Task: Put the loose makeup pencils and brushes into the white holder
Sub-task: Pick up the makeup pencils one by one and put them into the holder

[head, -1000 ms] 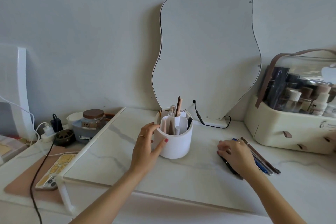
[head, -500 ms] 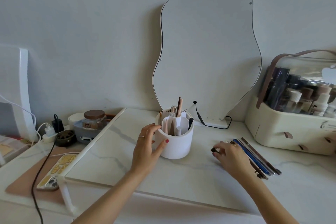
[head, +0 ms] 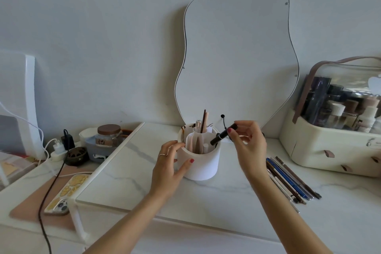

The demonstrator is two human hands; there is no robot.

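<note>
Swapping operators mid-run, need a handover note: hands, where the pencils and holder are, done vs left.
Left hand grips the side of the white holder, steadying it on the marble top.
Right hand pinches a black makeup pen, its lower end tilted down at the holder's right rim, not yet released.
Done: several sticks already stand in the holder.
Left: drop this pen in, then move the loose pencils lying on the marble right of the holder.

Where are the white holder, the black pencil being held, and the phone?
white holder (head: 203, 166): head view, front wall.
black pencil (head: 221, 136): head view, mid-barrel.
phone (head: 67, 194): head view, patterned back.
</note>
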